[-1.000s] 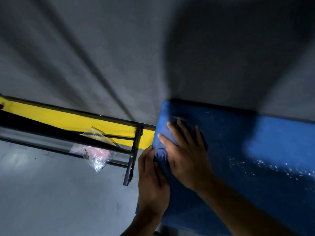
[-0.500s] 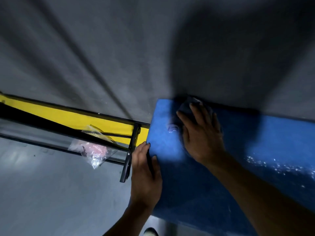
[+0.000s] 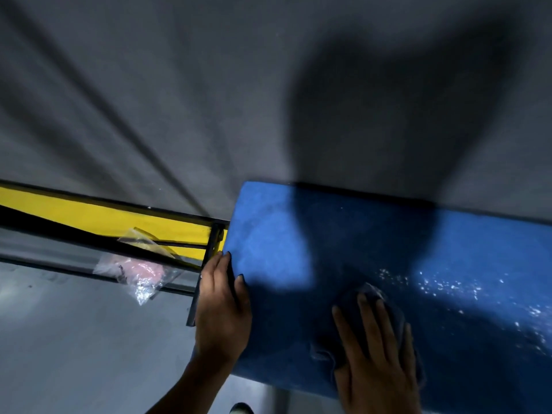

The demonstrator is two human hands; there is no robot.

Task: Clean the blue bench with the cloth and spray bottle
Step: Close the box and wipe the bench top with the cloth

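The blue bench (image 3: pixel 373 240) runs from centre to the right edge against a grey wall, with white wet specks on its right part. A dark blue cloth (image 3: pixel 325 351) lies on its near edge. My right hand (image 3: pixel 376 357) presses flat on the cloth with straight fingers. My left hand (image 3: pixel 222 306) holds the bench's left end, thumb on top and fingers down the side. No spray bottle is in view.
A yellow bench (image 3: pixel 98 216) on a black metal frame (image 3: pixel 206 273) stands to the left. A clear plastic bag (image 3: pixel 140 273) with something pink inside lies under it. Grey floor (image 3: pixel 83 354) spreads at lower left.
My right hand has slid the cloth from the bench's far left corner back toward the near edge and to the right. My left hand stays on the left end.
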